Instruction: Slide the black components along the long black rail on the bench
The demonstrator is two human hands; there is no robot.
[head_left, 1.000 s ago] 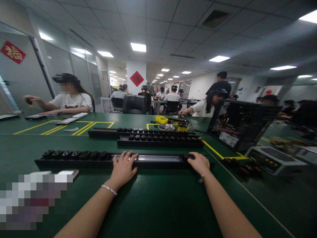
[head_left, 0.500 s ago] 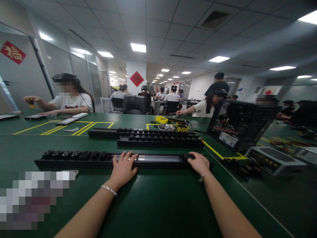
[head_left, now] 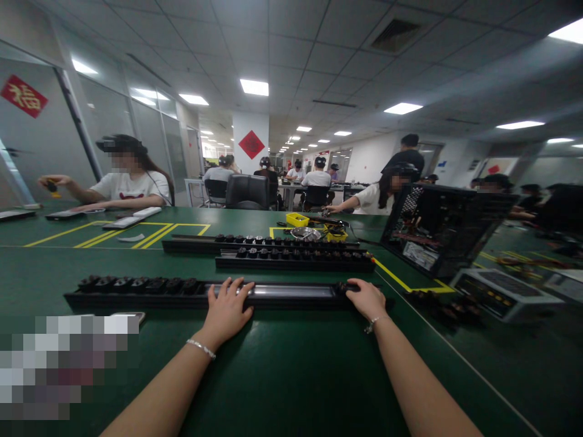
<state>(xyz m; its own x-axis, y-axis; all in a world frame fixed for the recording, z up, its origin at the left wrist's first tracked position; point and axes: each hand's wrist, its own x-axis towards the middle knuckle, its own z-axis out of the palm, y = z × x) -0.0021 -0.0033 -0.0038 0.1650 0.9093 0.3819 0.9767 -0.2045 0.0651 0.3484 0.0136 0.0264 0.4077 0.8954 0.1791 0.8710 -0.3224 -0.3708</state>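
A long black rail lies across the green table in front of me, with several black round parts seated along its left half and a bare shiny stretch in the middle. My left hand rests flat on the rail near its middle, fingers spread. My right hand is at the rail's right end, fingers curled over a black part there.
Two more black rails with parts lie farther back. A yellow bin and a metal bowl stand behind them. An open computer case stands at the right, loose black parts beside it. Other people sit around the tables.
My hands have stayed put on the rail. The person at the far left has shifted a hand slightly, and the standing person at the back has moved a little.
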